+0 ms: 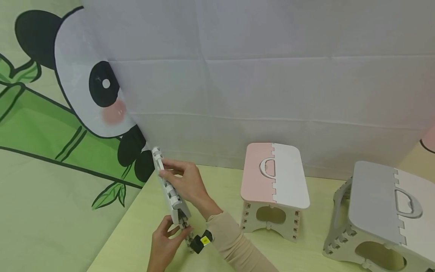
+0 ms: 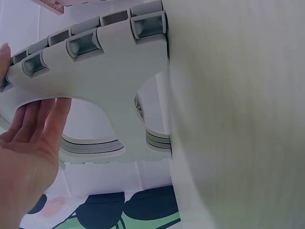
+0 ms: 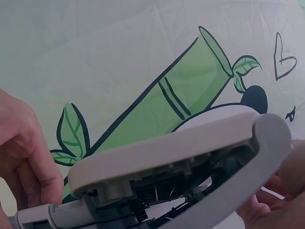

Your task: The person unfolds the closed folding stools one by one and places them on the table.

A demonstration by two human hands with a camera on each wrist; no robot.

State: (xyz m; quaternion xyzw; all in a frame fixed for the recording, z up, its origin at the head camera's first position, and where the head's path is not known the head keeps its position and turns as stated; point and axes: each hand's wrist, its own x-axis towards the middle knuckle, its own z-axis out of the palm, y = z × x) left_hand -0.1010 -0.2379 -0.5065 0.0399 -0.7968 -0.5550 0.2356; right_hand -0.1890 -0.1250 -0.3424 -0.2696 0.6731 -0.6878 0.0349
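a panda-and-bamboo cloth is hanging behind and draping down beside the counter; a grey-and-white stool is standing open, well to the right of the folded stool, and a pink-and-white stool is standing between the two; the folded stool is being held on edge at the counter's left corner, hinge knuckles facing the person; the right hand is gripping its upper edge, fingers curled over the hinge line; the left hand is pinching its lower end, fingers closed on the leg; to open it well, i judge both hands should be pulling the halves apart evenly, keeping fingertips out of the closing knuckles.
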